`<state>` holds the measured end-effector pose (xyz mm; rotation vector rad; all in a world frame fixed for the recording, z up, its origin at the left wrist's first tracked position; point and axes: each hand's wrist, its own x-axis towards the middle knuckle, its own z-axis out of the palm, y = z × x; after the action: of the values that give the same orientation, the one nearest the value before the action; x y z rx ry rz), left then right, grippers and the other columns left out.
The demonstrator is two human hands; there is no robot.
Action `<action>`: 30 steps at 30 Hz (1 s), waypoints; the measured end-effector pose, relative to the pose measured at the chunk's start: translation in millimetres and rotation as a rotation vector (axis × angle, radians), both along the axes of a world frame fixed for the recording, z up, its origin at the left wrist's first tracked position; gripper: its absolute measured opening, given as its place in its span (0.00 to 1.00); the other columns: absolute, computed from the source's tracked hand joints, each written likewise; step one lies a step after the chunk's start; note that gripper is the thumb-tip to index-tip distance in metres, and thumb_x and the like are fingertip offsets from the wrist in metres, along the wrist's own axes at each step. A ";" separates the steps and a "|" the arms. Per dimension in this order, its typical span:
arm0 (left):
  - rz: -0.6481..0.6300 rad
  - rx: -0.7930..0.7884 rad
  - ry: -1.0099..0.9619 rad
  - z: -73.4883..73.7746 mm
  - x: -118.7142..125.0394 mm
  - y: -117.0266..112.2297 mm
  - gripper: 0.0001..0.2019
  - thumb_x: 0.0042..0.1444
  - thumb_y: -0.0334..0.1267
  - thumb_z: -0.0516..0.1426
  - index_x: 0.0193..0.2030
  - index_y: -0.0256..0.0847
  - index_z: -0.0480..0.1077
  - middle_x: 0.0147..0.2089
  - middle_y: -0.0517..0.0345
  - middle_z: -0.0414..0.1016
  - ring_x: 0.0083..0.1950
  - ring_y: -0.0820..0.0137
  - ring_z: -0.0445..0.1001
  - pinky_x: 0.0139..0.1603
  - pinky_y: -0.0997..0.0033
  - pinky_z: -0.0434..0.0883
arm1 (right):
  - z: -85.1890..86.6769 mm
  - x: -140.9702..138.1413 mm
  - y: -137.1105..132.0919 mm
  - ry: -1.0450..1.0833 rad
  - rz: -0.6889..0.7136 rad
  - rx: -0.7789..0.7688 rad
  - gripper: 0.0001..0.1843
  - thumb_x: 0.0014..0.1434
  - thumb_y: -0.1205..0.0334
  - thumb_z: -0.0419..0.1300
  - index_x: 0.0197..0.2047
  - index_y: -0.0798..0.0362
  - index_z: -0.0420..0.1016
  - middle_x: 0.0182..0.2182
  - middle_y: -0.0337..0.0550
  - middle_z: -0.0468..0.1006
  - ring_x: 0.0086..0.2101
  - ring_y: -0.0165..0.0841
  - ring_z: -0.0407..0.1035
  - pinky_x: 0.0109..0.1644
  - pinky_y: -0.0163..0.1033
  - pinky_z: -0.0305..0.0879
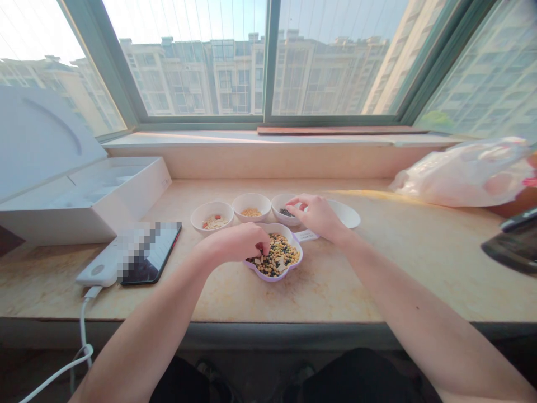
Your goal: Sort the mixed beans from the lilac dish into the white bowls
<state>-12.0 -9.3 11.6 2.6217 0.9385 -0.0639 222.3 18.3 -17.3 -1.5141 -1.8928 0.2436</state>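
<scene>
A lilac-rimmed bowl (297, 262) with a scalloped edge holds mixed beans (277, 256) in yellow, green and black, with some pale flat pieces. My left hand (251, 242) reaches into its left side, fingertips pinched together among the beans; what they grip is hidden. Over a small white bowl (277, 215) of dark seeds (287, 212), my right hand (312, 212) is curled with thumb and fingers drawn together. Whatever sits between those fingertips is too small to make out. Beside it stand a white bowl (251, 197) of yellow grains and another white bowl (197, 217) with pale and reddish pieces.
A white dish (348, 212) lies partly behind my right hand. To the left are an open white box (126, 193), a phone (155, 254) and a white cabled device (98, 268). At the right are a plastic bag (461, 173) and a dark object (514, 246).
</scene>
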 end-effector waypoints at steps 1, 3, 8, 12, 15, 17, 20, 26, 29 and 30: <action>0.001 0.009 -0.021 -0.5 -0.4 1.2 0.15 0.54 0.26 0.55 0.35 0.44 0.83 0.32 0.60 0.82 0.27 0.74 0.72 0.28 0.72 0.61 | -0.2 0.0 0.3 0.000 0.000 0.007 0.11 0.63 0.56 0.63 0.40 0.52 0.86 0.31 0.45 0.83 0.30 0.37 0.73 0.41 0.43 0.68; 0.008 0.021 -0.075 -2.4 -1.8 3.9 0.13 0.55 0.28 0.57 0.37 0.44 0.83 0.35 0.60 0.84 0.30 0.73 0.75 0.32 0.73 0.64 | -0.8 0.1 1.1 -0.003 0.002 0.029 0.11 0.63 0.57 0.63 0.39 0.53 0.86 0.32 0.45 0.83 0.31 0.36 0.73 0.41 0.43 0.68; 0.009 0.027 -0.158 -6.0 -3.3 8.1 0.10 0.61 0.32 0.59 0.37 0.45 0.83 0.39 0.61 0.86 0.38 0.71 0.80 0.40 0.72 0.67 | -0.5 -0.6 1.3 -0.005 0.005 0.044 0.10 0.63 0.57 0.64 0.40 0.53 0.86 0.31 0.45 0.83 0.30 0.37 0.73 0.40 0.43 0.68; 0.116 0.143 -0.251 -3.8 -1.1 7.3 0.08 0.63 0.36 0.61 0.36 0.44 0.83 0.36 0.59 0.84 0.36 0.70 0.78 0.39 0.71 0.66 | 2.9 -3.0 -1.9 0.119 0.075 -0.012 0.11 0.63 0.56 0.64 0.38 0.52 0.85 0.34 0.46 0.84 0.33 0.36 0.73 0.41 0.43 0.68; 0.192 0.276 -0.403 -1.8 -0.6 6.2 0.06 0.63 0.39 0.63 0.37 0.43 0.82 0.35 0.59 0.83 0.35 0.71 0.76 0.39 0.71 0.66 | 4.4 -4.4 -5.1 0.340 0.258 -0.218 0.18 0.64 0.46 0.63 0.39 0.53 0.84 0.33 0.45 0.82 0.27 0.31 0.68 0.32 0.38 0.64; 0.212 0.350 -0.494 -1.7 -0.7 5.8 0.06 0.63 0.39 0.63 0.37 0.42 0.82 0.34 0.60 0.81 0.34 0.72 0.75 0.39 0.71 0.66 | 5.0 -5.1 -7.8 0.478 0.423 -0.399 0.25 0.64 0.39 0.60 0.42 0.54 0.83 0.33 0.45 0.81 0.23 0.27 0.62 0.26 0.35 0.57; 0.211 0.418 -0.582 -3.3 -0.1 5.3 0.07 0.63 0.39 0.63 0.36 0.42 0.81 0.32 0.60 0.80 0.33 0.73 0.74 0.38 0.72 0.65 | 7.3 -7.0 -13.2 0.549 0.629 -0.620 0.27 0.63 0.36 0.61 0.42 0.55 0.82 0.36 0.46 0.80 0.23 0.23 0.60 0.23 0.33 0.52; 0.169 0.456 -0.583 -6.1 4.9 4.2 0.10 0.65 0.38 0.62 0.32 0.42 0.80 0.31 0.61 0.79 0.32 0.73 0.74 0.36 0.73 0.64 | 10.8 -16.6 -20.3 0.633 0.712 -0.770 0.26 0.56 0.38 0.70 0.37 0.56 0.78 0.25 0.35 0.69 0.21 0.22 0.55 0.23 0.32 0.46; 0.169 0.453 -0.525 -6.4 6.5 3.6 0.08 0.63 0.36 0.63 0.32 0.41 0.79 0.30 0.61 0.79 0.32 0.73 0.74 0.36 0.72 0.64 | 7.4 -19.5 -19.8 0.691 0.710 -0.780 0.26 0.54 0.39 0.72 0.35 0.56 0.77 0.23 0.32 0.64 0.22 0.22 0.51 0.23 0.32 0.43; 0.169 0.449 -0.512 -6.5 6.9 3.4 0.07 0.63 0.36 0.63 0.32 0.41 0.79 0.30 0.61 0.79 0.32 0.72 0.74 0.36 0.72 0.64 | 6.2 -19.8 -19.6 0.709 0.704 -0.775 0.26 0.54 0.39 0.72 0.35 0.56 0.77 0.23 0.32 0.63 0.22 0.23 0.50 0.24 0.32 0.43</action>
<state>-5.2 -6.0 5.1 2.7047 1.0636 0.9111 202.4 -1.2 -11.2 -0.8713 -1.6957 1.7351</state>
